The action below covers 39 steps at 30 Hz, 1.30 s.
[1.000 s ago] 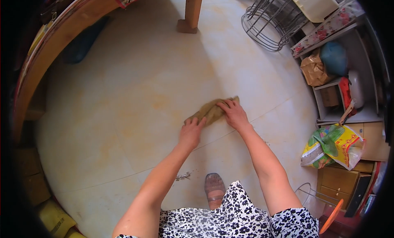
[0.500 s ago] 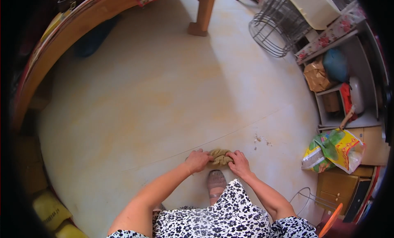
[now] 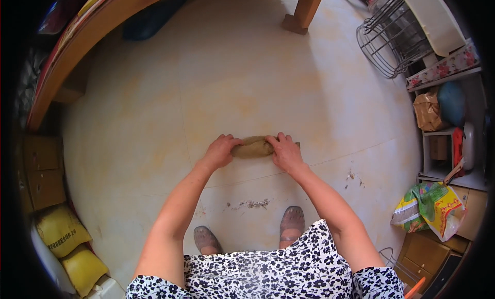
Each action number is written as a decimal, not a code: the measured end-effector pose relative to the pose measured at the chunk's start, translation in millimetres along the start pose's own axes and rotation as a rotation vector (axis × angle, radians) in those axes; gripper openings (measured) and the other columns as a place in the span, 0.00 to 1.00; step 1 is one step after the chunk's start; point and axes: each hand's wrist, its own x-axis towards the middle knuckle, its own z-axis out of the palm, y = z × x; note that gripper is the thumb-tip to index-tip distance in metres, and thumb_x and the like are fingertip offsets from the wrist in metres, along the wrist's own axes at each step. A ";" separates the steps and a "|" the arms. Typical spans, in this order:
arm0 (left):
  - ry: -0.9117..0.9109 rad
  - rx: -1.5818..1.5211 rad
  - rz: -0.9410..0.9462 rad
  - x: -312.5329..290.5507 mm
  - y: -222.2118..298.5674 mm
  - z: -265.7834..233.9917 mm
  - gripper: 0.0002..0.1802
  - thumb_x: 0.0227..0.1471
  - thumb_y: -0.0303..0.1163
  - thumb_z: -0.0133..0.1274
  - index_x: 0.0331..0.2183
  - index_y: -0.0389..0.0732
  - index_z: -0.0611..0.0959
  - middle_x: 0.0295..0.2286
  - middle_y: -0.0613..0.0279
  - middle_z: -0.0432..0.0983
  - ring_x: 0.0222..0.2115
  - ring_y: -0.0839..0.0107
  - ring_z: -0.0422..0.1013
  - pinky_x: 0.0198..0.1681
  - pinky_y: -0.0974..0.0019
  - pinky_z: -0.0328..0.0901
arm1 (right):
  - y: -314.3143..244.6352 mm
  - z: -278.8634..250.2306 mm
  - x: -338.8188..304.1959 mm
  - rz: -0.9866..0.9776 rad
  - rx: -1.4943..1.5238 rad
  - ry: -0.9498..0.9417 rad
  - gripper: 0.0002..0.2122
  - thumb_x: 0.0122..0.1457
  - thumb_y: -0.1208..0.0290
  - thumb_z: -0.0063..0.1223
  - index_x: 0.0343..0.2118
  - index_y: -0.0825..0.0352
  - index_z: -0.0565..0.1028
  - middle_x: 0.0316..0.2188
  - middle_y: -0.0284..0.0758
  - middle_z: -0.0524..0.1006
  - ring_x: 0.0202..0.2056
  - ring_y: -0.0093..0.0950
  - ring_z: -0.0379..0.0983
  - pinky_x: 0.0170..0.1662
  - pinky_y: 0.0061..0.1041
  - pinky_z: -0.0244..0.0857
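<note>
We find the person bent forward over the tiled floor (image 3: 154,118), both hands pressing a bunched brown rag (image 3: 253,146) flat against it, a little ahead of the sandalled feet (image 3: 292,220).

Left hand (image 3: 220,151): its grip is closed over the left end of the rag, fingers curled down onto the cloth. Right hand (image 3: 285,152): its grip is closed over the right end, fingers spread across the top and palm bearing down.

In our judgement the step in hand is wiping the floor. To do it well, we would keep both palms low and the weight even, so the rag stays in full contact with the tiles rather than rolling up. Strokes should overlap. The line of loose crumbs and dirt (image 3: 250,203) lying between rag and feet should be gathered into the cloth, not scattered.

Condition of the rag: tan-brown, soft, wadded into a short roll running left to right, creased, with only its middle showing between the hands. We cannot tell whether it is damp.
</note>
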 end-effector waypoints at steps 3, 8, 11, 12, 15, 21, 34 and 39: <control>-0.024 -0.024 0.024 -26.5 -1.1 22.2 0.24 0.36 0.20 0.51 0.40 0.47 0.79 0.34 0.59 0.73 0.38 0.55 0.67 0.43 0.59 0.64 | 0.3 5.4 -11.9 -0.034 -0.015 -0.055 0.22 0.45 0.77 0.50 0.47 0.54 0.70 0.38 0.38 0.68 0.40 0.41 0.66 0.40 0.39 0.66; -0.239 -0.038 0.060 -76.8 10.6 47.5 0.23 0.36 0.21 0.51 0.40 0.47 0.79 0.33 0.59 0.73 0.37 0.55 0.67 0.42 0.58 0.64 | -11.2 20.3 -65.9 -0.080 -0.009 -0.167 0.23 0.44 0.76 0.52 0.46 0.54 0.69 0.38 0.37 0.68 0.41 0.40 0.65 0.42 0.39 0.65; -0.329 -0.024 0.058 -99.0 24.4 54.2 0.23 0.37 0.21 0.50 0.40 0.48 0.79 0.33 0.59 0.73 0.37 0.55 0.67 0.41 0.57 0.64 | -16.4 27.2 -100.1 -0.117 0.033 -0.207 0.23 0.43 0.74 0.53 0.46 0.54 0.70 0.38 0.38 0.69 0.41 0.41 0.66 0.41 0.39 0.66; -0.368 -0.028 0.055 -104.1 27.7 56.1 0.23 0.37 0.22 0.51 0.40 0.48 0.79 0.33 0.58 0.73 0.37 0.55 0.67 0.41 0.57 0.64 | -17.8 26.6 -108.8 -0.095 0.080 -0.269 0.22 0.44 0.74 0.52 0.46 0.55 0.70 0.38 0.38 0.68 0.41 0.41 0.66 0.42 0.39 0.65; -0.467 -0.035 0.025 -102.7 27.2 62.1 0.22 0.37 0.23 0.51 0.40 0.47 0.79 0.33 0.56 0.73 0.37 0.54 0.68 0.41 0.56 0.64 | -9.6 22.4 -121.2 -0.040 0.172 -0.351 0.20 0.46 0.72 0.49 0.45 0.55 0.70 0.37 0.38 0.68 0.42 0.40 0.65 0.45 0.37 0.64; -0.365 -0.225 0.034 -60.4 50.9 41.4 0.23 0.37 0.21 0.47 0.40 0.44 0.79 0.32 0.53 0.73 0.37 0.53 0.68 0.41 0.56 0.64 | 19.0 -16.3 -112.7 0.111 0.278 -0.231 0.19 0.45 0.71 0.48 0.45 0.54 0.73 0.37 0.38 0.69 0.45 0.38 0.66 0.46 0.35 0.64; -0.134 0.174 0.066 -7.9 89.5 66.0 0.26 0.40 0.19 0.49 0.45 0.49 0.76 0.38 0.60 0.71 0.40 0.55 0.66 0.41 0.59 0.66 | 57.2 -7.3 -89.3 0.111 -0.073 0.026 0.24 0.43 0.80 0.50 0.46 0.54 0.69 0.37 0.38 0.68 0.40 0.41 0.65 0.41 0.37 0.67; -0.225 0.240 0.121 -48.7 94.9 75.7 0.24 0.40 0.21 0.49 0.43 0.49 0.77 0.36 0.61 0.71 0.39 0.57 0.66 0.41 0.59 0.66 | 36.1 4.7 -131.0 0.031 -0.036 0.003 0.23 0.43 0.80 0.49 0.46 0.56 0.70 0.36 0.39 0.69 0.39 0.41 0.66 0.40 0.37 0.66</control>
